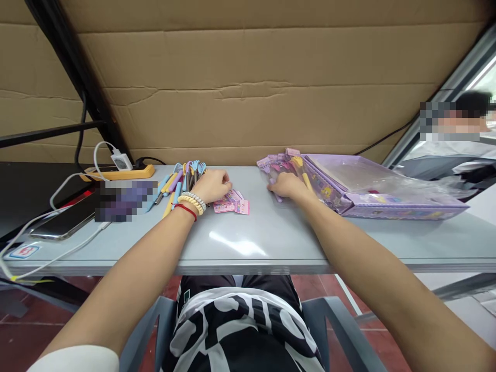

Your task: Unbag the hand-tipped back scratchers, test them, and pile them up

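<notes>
My left hand (212, 185) rests on the grey table (271, 243), fingers curled over small pink packets (232, 203). Just behind it lies a bunch of blue, yellow and purple pens (176, 185). Bead bracelets and a red cord circle that wrist. My right hand (284, 185) is closed on a pile of small purple packets (277, 164), right beside the near corner of a purple box (372, 199) with a clear plastic window. What the fingers grip within the pile is hidden.
A yellow power strip (120, 172) with a white charger sits at the back left, with white cables and a phone (65, 221) near the left edge. A cardboard wall stands behind the table. Another person (461, 129) sits at far right.
</notes>
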A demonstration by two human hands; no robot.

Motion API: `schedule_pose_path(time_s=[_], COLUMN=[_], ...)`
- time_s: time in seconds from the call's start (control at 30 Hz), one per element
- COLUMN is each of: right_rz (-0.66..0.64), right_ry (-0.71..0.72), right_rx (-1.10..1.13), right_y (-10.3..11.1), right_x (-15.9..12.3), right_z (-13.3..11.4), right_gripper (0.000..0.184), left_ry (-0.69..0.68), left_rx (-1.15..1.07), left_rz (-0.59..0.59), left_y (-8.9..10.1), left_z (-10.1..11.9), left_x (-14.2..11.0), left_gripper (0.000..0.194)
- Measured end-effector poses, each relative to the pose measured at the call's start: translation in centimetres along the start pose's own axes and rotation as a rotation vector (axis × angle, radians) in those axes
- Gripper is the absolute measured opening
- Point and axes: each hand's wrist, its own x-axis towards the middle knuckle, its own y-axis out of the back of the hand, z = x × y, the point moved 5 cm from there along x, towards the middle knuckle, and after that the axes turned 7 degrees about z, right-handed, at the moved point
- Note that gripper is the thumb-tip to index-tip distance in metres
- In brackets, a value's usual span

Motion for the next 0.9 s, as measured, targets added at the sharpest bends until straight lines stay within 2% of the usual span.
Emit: schedule_pose_path(time_s=[0.17,0.27,0.33,0.43,0.53,0.6,0.67,0.73,0.83,0.9], right_rz=[0.148,0.197,0.211,0.208,0.191,0.19,0.228,0.335,0.555,0.617], right_ry=[0.025,0.175,0.327,0.538,0.668,0.703,0.709,0.693,0.645,0.643], right_rx=[0.111,0.274,0.451,0.681,0.729,0.721,0.714,0.715,0.736,0.738], right_y=[0.9,1.7,2.4,2.9,2.6,2.1,1.9,2.3,3.7,4.3], right_x=[-0.9,-2.1,-3.2,-4.7,-5.4,-5.5,-5.3,-5.1,-4.8,-4.7], right_z=[-0.5,-1.6,-2.6,-3.9,-4.9,-5.2,-5.3,-4.9,-3.5,-2.7], right_gripper=[0.01,0.012,0.021,0.029,0.032,0.031,0.03,0.028,0.018,0.008], left_ry=[0.019,0.102,0.21,0.367,0.38,0.363,0.371,0.399,0.454,0.49], left_rx=[-0.049,-0.204,-0.419,-0.873,-1.232,-1.323,-1.348,-1.36,-1.383,-1.418], left_rz=[0.005,0.023,0.003,-0.094,-0.204,-0.212,-0.157,-0.068,0.11,0.24], left_y=[-0.3,-0.3,-0.5,-1.4,-1.8,-1.9,-1.8,-1.6,-0.9,-0.3], left_z=[-0.1,-0.1,0.1,1.2,2.8,3.2,2.9,2.3,1.2,0.5], left_x=[0.0,-0.1,-0.2,-0.6,-0.9,-0.9,-0.8,-0.6,-0.2,-0.1], left_gripper=[0.029,0.03,0.031,0.038,0.03,0.025,0.024,0.02,0.019,0.022])
